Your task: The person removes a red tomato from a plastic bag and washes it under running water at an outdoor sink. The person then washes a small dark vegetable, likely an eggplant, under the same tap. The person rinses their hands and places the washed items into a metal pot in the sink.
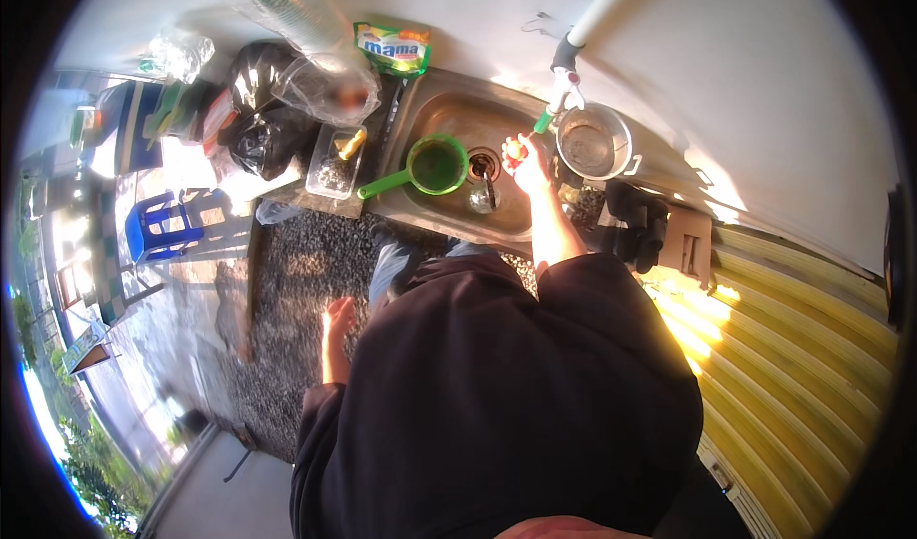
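Observation:
My right hand (531, 170) is over the right part of a stainless steel sink (458, 113), its fingers closed around a small round orange-yellow thing (515, 149). Just above that hand is the green end of a tap (544, 121), fixed to a white pipe. In the basin stands a green plastic dipper (438, 165), its handle reaching over the left rim. Beside the drain is a clear glass (481, 199) with a dark, thin utensil across it. My left hand (339, 317) hangs low by my side, away from the sink; whether its fingers are apart is unclear.
A metal pot (589, 120) stands right of the tap. Left of the sink are a clear plastic tub (334, 174) with a yellow piece, black plastic bags (269, 141) and a dish-soap pouch (392, 50). A cardboard box (684, 242) and a blue stool (161, 227) stand farther off.

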Available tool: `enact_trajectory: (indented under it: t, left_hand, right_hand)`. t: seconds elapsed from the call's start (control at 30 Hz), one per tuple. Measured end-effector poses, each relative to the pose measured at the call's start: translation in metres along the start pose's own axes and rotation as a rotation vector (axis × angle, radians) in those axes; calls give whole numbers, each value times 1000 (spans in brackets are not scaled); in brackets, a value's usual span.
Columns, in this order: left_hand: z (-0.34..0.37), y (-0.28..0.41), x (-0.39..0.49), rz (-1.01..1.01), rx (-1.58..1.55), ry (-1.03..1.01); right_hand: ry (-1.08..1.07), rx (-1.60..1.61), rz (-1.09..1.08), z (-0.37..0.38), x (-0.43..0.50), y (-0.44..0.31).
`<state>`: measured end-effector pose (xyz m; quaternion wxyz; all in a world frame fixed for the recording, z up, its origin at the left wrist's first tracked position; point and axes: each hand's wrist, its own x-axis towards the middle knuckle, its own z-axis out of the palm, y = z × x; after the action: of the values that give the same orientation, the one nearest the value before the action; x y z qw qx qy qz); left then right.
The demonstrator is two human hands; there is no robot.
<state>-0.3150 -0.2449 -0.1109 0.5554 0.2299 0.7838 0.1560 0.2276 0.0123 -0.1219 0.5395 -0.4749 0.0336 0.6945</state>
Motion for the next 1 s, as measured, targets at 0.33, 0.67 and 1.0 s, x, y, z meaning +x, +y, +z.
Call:
enact_trajectory:
  t: [0.33, 0.67, 1.0]
  left_hand:
    - [-4, 8, -9, -8, 8, 8]
    - [-4, 7, -3, -30, -22, 20]
    - [-4, 0, 1, -18, 11, 25]
  right_hand:
    - [-6, 3, -23, -10, 10, 5]
    - [31, 50, -43, -5, 8, 5]
    - [-17, 138, 14, -3, 9, 3]
